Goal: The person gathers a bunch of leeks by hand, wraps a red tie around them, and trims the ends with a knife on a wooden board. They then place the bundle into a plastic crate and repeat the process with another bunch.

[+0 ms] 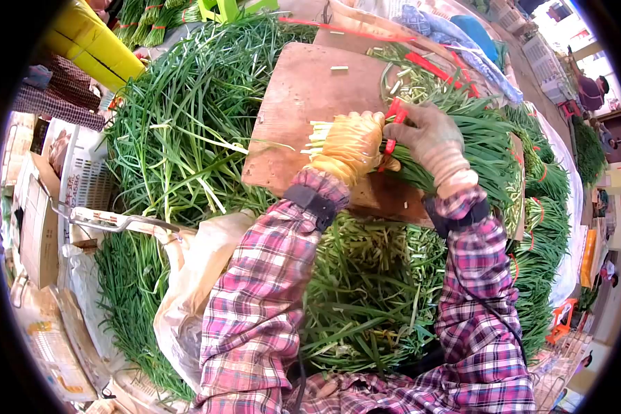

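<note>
A bunch of garlic chives [472, 134] lies across the wooden board [290, 90], its pale cut ends pointing left and its green leaves right. My left hand [352, 146], in a yellowish glove, is closed around the stalks near those ends. A red tie [392, 131] goes around the bunch just right of that hand. My right hand [431, 134], in a greyish glove, pinches the tie from above; its fingertips touch the red strip. Part of the tie is hidden by the fingers. More red strips [431, 67] lie behind the hands.
Loose chives [186, 117] are heaped left of the board, and trimmings [372, 297] fill the space below it. Tied bunches [541, 221] are stacked at the right. A white crate [86, 165] and cardboard box [38, 221] stand left. Another person's checked sleeve [62, 96] shows upper left.
</note>
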